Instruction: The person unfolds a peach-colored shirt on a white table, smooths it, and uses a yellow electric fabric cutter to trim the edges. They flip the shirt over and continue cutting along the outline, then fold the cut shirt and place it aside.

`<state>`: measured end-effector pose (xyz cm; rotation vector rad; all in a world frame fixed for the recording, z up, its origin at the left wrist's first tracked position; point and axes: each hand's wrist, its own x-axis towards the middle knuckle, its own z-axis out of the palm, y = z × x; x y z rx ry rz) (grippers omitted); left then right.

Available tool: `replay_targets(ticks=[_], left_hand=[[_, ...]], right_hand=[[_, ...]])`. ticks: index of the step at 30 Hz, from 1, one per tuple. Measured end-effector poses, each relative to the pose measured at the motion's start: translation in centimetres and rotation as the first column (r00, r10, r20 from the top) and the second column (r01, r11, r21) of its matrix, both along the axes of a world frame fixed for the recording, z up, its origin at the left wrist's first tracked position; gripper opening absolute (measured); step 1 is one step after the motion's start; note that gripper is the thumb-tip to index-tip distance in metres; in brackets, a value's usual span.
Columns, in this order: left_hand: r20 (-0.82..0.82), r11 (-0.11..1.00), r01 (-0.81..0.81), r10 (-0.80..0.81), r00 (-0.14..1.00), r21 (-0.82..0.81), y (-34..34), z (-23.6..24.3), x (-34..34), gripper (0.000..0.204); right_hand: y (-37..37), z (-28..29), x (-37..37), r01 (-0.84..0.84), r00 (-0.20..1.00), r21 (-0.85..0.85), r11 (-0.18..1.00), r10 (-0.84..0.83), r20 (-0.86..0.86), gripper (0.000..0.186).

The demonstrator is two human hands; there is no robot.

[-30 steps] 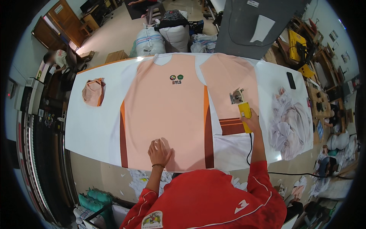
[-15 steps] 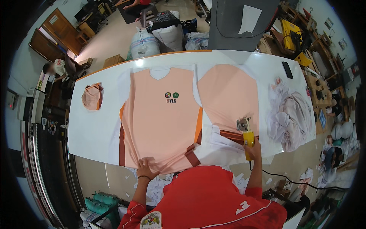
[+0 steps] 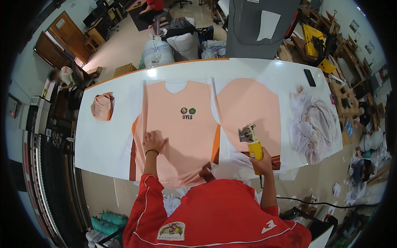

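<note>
A peach shirt-body panel [image 3: 182, 144] with brown and orange side stripes lies on the white table [image 3: 99, 153]. My left hand [image 3: 154, 141] rests on its left part, fingers spread flat on the cloth. In my right hand [image 3: 263, 162] is a yellow electric rotary cutter [image 3: 255, 151], its round metal blade head pointing up and left. The cutter is over the lower part of a peach sleeve panel [image 3: 248, 103] with a brown-striped hem, right of the body panel. Whether its base touches the cloth I cannot tell.
A small crumpled peach piece [image 3: 102, 106] lies at the left. To the right are a heap of whitish fabric [image 3: 316, 128] and a black phone [image 3: 309, 77]. The cutter's black cord [image 3: 318, 202] trails off right. Stuffed sacks [image 3: 182, 43] and a grey cabinet [image 3: 244, 29] stand beyond the table.
My left hand has moved up from the shirt panel's bottom edge onto its middle left. The cutter in my right hand has shifted left. The sleeve panel's lower part lies flatter.
</note>
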<state>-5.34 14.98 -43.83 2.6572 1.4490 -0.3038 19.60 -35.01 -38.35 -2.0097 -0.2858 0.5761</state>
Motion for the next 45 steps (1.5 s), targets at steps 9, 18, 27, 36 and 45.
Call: replay_targets(ticks=[9,18,27,36,45], left_hand=[[-0.173,0.991,-0.133,0.131,0.976,0.0,-2.9,2.7,-3.7,0.103],[0.522,0.869,0.492,-0.442,0.729,0.05,-11.6,-2.2,2.8,0.068],[0.002,0.987,-0.147,0.147,0.989,-0.059,4.3,1.1,4.1,0.108],[0.21,0.975,-0.054,0.007,0.978,0.215,1.3,-1.7,1.8,0.083],[0.485,0.807,0.562,-0.422,0.766,-0.184,-22.0,-2.1,5.6,0.048]], right_hand=[[4.0,-1.5,-2.9,-0.115,0.992,0.001,0.993,0.115,0.055,0.064],[5.1,-1.8,-4.4,-0.083,0.996,-0.116,0.99,0.081,-0.028,0.061],[5.7,-0.6,-1.2,-0.118,0.99,-0.087,0.989,0.124,0.069,0.071],[5.6,-1.4,-3.1,-0.136,0.99,-0.18,0.974,0.128,-0.06,0.069],[7.3,-1.6,-5.6,-0.122,0.989,-0.405,0.906,0.145,0.026,0.07]])
